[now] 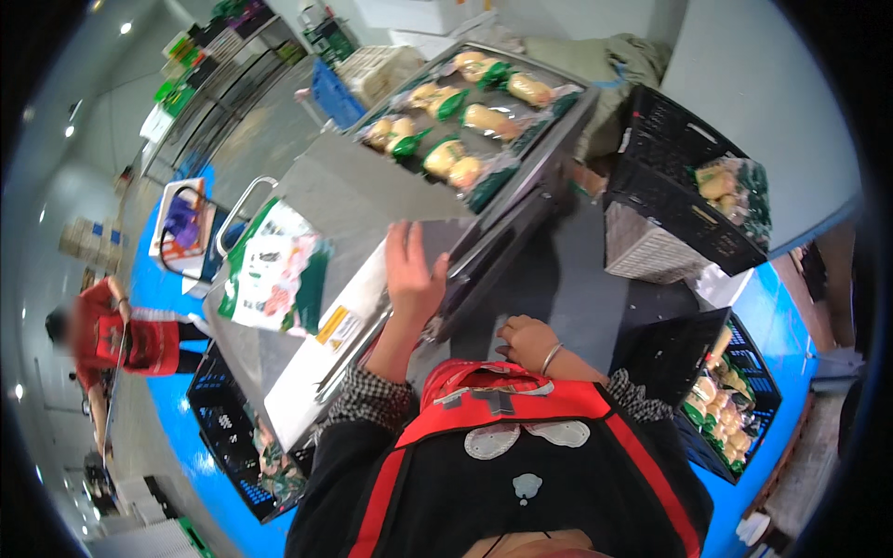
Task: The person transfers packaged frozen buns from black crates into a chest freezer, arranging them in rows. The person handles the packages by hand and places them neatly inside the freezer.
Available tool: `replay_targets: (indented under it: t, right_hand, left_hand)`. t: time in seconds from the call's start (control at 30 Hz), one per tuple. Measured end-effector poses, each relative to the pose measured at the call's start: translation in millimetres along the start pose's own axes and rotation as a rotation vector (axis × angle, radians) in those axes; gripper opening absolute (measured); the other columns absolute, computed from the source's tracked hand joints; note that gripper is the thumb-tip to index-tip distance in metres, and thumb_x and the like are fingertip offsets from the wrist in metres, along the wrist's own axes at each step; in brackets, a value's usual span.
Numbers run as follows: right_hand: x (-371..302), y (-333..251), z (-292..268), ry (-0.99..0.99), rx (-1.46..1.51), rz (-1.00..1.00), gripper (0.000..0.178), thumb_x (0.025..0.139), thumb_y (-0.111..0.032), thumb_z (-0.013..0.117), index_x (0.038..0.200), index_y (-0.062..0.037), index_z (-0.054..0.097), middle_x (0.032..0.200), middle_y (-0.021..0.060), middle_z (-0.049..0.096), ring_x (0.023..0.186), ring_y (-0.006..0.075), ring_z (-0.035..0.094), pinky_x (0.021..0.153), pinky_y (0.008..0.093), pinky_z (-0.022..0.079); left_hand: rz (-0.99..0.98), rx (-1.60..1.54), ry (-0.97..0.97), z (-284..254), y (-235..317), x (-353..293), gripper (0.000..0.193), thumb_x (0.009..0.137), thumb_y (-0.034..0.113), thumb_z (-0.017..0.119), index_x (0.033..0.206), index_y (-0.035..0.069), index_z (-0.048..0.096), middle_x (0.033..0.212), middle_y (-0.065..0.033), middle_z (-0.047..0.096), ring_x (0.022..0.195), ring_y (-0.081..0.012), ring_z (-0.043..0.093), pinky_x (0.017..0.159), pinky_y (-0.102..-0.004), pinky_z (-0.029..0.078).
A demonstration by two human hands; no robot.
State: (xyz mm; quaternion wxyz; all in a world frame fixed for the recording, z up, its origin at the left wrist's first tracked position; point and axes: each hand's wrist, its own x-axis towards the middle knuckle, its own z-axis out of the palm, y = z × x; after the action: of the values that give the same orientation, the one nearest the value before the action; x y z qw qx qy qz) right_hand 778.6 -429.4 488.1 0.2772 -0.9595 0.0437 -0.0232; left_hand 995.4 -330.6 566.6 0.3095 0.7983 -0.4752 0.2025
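My left hand (416, 279) lies with fingers stretched flat on the metal edge of a large steel machine (353, 191), which looks like a vacuum packer. It holds nothing. My right hand (528, 344), a bracelet at its wrist, hovers near my red apron (507, 402). Its fingers are loosely bent and slightly apart, with nothing visible in them. On the machine's far bed (473, 88) lie several clear bags of pale yellow, rounded produce (491, 121) with green printing. Flat printed bags (279, 270) in white and green rest on the nearer steel surface, left of my left hand.
Black crates (688, 177) with bagged produce stand at the right, one above a pale crate (651, 242). Another filled crate (726, 400) sits lower right, and one (246, 437) lower left. A person in red (130, 339) stands at far left beside a metal-handled blue bin (219, 237).
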Motion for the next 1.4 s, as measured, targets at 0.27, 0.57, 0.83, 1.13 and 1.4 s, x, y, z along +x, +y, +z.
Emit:
replay_targets:
  t: [0.27, 0.57, 0.83, 1.13, 1.4]
  right_hand:
    - [-33, 81, -27, -0.154, 0.045, 0.272, 0.027, 0.082, -0.032, 0.06, 0.095, -0.0091, 0.064, 0.096, 0.0137, 0.061, 0.093, 0.0319, 0.06, 0.078, 0.0433, 0.05]
    - [61, 248, -163, 0.002, -0.031, 0.342, 0.023, 0.082, -0.029, 0.062, 0.097, -0.0108, 0.062, 0.096, 0.0112, 0.059, 0.094, 0.0309, 0.058, 0.08, 0.0412, 0.048]
    - [236, 366, -223, 0.063, -0.206, 0.119, 0.043, 0.079, -0.024, 0.066, 0.117, -0.0085, 0.053, 0.115, 0.0085, 0.053, 0.11, 0.0283, 0.049, 0.09, 0.0379, 0.044]
    - [274, 405, -216, 0.006, -0.234, 0.065, 0.053, 0.075, -0.032, 0.069, 0.119, -0.0082, 0.051, 0.126, 0.0107, 0.047, 0.117, 0.028, 0.044, 0.103, 0.0467, 0.03]
    - [394, 347, -178, -0.195, -0.081, 0.348, 0.114, 0.058, -0.045, 0.08, 0.146, -0.0238, 0.012, 0.143, 0.0241, 0.026, 0.119, 0.0456, 0.04, 0.092, 0.0568, 0.037]
  left_hand:
    - [-0.112, -0.026, -0.517, 175, 15, 96, 0.063, 0.073, 0.027, 0.072, 0.121, -0.006, 0.045, 0.122, -0.0235, 0.048, 0.112, -0.0393, 0.048, 0.096, -0.0434, 0.041]
    - [-0.322, 0.233, -0.688, 280, -13, 143, 0.06, 0.076, 0.04, 0.068, 0.116, 0.0, 0.051, 0.109, -0.0187, 0.054, 0.102, -0.036, 0.054, 0.083, -0.0467, 0.046]
    - [-0.289, 0.044, -0.715, 265, 4, 163, 0.032, 0.075, 0.03, 0.067, 0.091, 0.004, 0.058, 0.087, -0.0142, 0.057, 0.083, -0.0319, 0.057, 0.069, -0.0429, 0.047]
    - [-0.808, 0.122, -0.148, 264, -51, 170, 0.074, 0.071, 0.017, 0.074, 0.132, -0.002, 0.037, 0.132, -0.0294, 0.035, 0.123, -0.0433, 0.035, 0.103, -0.0428, 0.03]
    - [-1.469, 0.157, -0.209, 328, -67, 222, 0.098, 0.054, 0.031, 0.088, 0.127, 0.003, 0.029, 0.118, -0.0231, 0.052, 0.105, -0.0398, 0.055, 0.087, -0.0472, 0.047]
